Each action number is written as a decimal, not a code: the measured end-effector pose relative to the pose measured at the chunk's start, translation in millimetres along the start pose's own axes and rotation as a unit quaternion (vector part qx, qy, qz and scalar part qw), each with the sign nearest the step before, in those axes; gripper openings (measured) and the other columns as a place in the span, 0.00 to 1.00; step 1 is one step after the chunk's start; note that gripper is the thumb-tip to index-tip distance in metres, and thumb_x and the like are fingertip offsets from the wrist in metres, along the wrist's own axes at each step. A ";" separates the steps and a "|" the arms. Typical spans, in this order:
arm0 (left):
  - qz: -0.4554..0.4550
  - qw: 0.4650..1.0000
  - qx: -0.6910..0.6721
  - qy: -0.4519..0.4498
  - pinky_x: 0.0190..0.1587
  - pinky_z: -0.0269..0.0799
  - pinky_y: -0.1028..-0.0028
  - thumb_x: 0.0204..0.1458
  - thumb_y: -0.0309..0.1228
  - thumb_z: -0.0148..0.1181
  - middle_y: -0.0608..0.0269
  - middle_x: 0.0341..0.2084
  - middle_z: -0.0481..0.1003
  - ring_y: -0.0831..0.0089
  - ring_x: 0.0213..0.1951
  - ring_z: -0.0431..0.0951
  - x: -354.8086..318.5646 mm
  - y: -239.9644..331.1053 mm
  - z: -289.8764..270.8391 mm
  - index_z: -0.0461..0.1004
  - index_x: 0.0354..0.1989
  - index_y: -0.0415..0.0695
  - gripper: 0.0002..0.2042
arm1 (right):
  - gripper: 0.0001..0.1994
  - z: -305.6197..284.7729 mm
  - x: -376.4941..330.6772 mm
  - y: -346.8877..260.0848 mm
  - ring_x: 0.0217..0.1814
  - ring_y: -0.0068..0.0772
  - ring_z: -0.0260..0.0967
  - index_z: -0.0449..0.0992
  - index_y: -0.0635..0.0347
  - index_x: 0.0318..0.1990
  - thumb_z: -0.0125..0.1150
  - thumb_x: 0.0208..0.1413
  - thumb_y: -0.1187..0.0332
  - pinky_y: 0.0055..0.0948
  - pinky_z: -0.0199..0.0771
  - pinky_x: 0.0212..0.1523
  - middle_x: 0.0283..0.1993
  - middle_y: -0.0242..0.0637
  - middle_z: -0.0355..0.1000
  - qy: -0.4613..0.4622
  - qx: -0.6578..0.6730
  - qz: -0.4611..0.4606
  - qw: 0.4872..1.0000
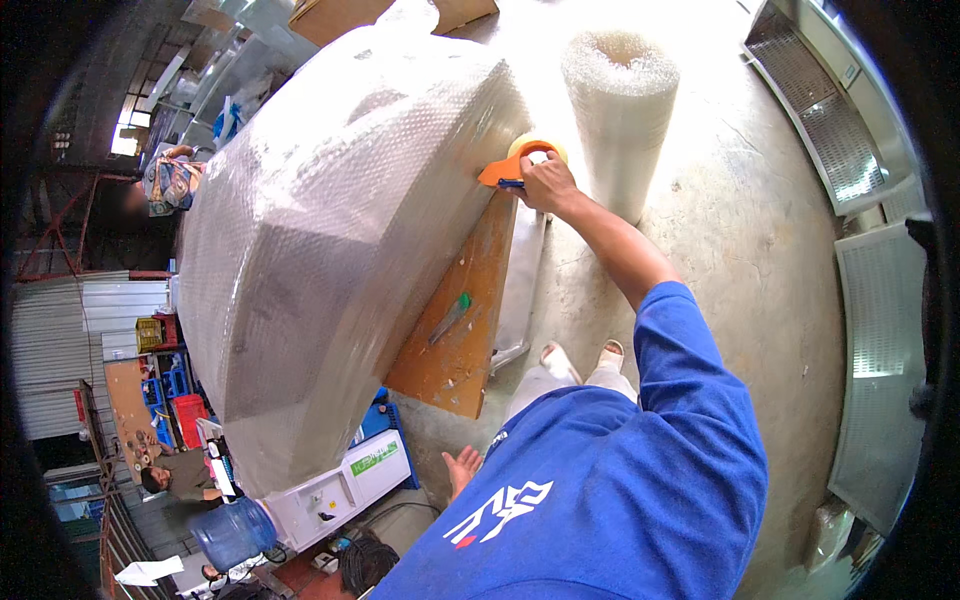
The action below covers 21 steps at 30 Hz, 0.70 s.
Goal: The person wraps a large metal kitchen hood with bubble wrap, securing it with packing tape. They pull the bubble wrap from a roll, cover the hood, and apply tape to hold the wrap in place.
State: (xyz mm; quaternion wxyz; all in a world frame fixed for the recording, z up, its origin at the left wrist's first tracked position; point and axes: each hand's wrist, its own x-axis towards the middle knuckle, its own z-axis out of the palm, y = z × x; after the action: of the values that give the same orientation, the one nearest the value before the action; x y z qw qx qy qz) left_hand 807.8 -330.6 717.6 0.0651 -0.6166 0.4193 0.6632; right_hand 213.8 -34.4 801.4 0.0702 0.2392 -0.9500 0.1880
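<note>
My right hand (548, 184) grips an orange tape dispenser (506, 167) with a roll of clear tape. The dispenser is against the edge of a large bulky object wrapped in bubble wrap (330, 220). That wrapped object stands on a brown wooden board (465, 330), its contents blurred by the wrap. My left hand (462, 468) hangs low beside my body, palm showing and fingers apart, with nothing in it. On the board lies a small tool with a green handle (463, 302) and a grey, blade-like part.
A tall roll of bubble wrap (622, 120) stands on the concrete floor to the right. Perforated metal panels (880, 360) line the far right. A white water dispenser with a blue bottle (232, 535) stands lower left. Other people (170, 185) are at the left.
</note>
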 end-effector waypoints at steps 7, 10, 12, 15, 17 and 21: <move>-0.003 0.993 0.115 -0.019 0.63 0.61 0.59 0.60 0.65 0.36 0.47 0.60 0.65 0.57 0.60 0.67 9.6 40.9 84.0 0.62 0.64 0.40 0.39 | 0.23 -14.0 22.8 59.8 0.23 0.42 0.74 0.72 0.68 0.34 0.61 0.55 0.50 0.37 0.63 0.55 0.16 0.41 0.72 0.055 -0.008 -0.033 0.998; 0.026 0.961 0.261 -0.088 0.61 0.63 0.61 0.61 0.58 0.43 0.52 0.59 0.68 0.59 0.59 0.68 19.0 102.2 160.3 0.64 0.63 0.41 0.34 | 0.23 -20.0 28.2 78.1 0.24 0.44 0.75 0.72 0.68 0.35 0.62 0.54 0.50 0.39 0.66 0.54 0.19 0.43 0.73 0.047 -0.008 -0.012 0.999; 0.085 0.922 0.343 -0.155 0.61 0.63 0.61 0.62 0.53 0.48 0.55 0.59 0.69 0.61 0.60 0.68 23.2 147.0 221.8 0.64 0.64 0.42 0.30 | 0.24 -22.9 30.9 85.9 0.24 0.43 0.75 0.72 0.67 0.35 0.62 0.54 0.49 0.40 0.66 0.54 0.19 0.42 0.73 0.030 -0.018 -0.005 0.999; 0.156 0.943 0.171 -0.240 0.66 0.57 0.56 0.63 0.42 0.50 0.53 0.61 0.68 0.60 0.64 0.65 -3.6 211.0 343.2 0.64 0.64 0.42 0.24 | 0.24 -27.2 36.7 91.1 0.24 0.43 0.75 0.72 0.67 0.35 0.61 0.54 0.48 0.40 0.65 0.55 0.18 0.41 0.73 -0.006 -0.007 0.024 1.000; 0.089 0.936 -0.108 -0.323 0.67 0.55 0.53 0.60 0.36 0.51 0.51 0.60 0.68 0.57 0.65 0.62 4.7 243.1 397.1 0.65 0.62 0.41 0.22 | 0.24 -23.6 35.7 90.6 0.23 0.43 0.75 0.72 0.67 0.35 0.62 0.53 0.48 0.41 0.65 0.55 0.17 0.40 0.72 0.017 0.003 0.010 1.000; 0.043 0.862 -0.360 -0.354 0.69 0.53 0.50 0.53 0.24 0.46 0.46 0.64 0.61 0.52 0.66 0.59 -4.1 291.0 455.8 0.61 0.62 0.34 0.25 | 0.25 -25.3 38.9 96.1 0.21 0.43 0.73 0.71 0.66 0.35 0.61 0.56 0.47 0.37 0.68 0.52 0.14 0.38 0.69 0.056 -0.006 -0.025 0.998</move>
State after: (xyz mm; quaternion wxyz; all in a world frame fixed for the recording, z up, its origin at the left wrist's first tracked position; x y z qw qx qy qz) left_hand 285.3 -225.0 808.6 -0.0455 -0.3023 0.1263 0.9437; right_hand 134.6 37.2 802.2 0.1289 0.2517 -0.9394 0.1937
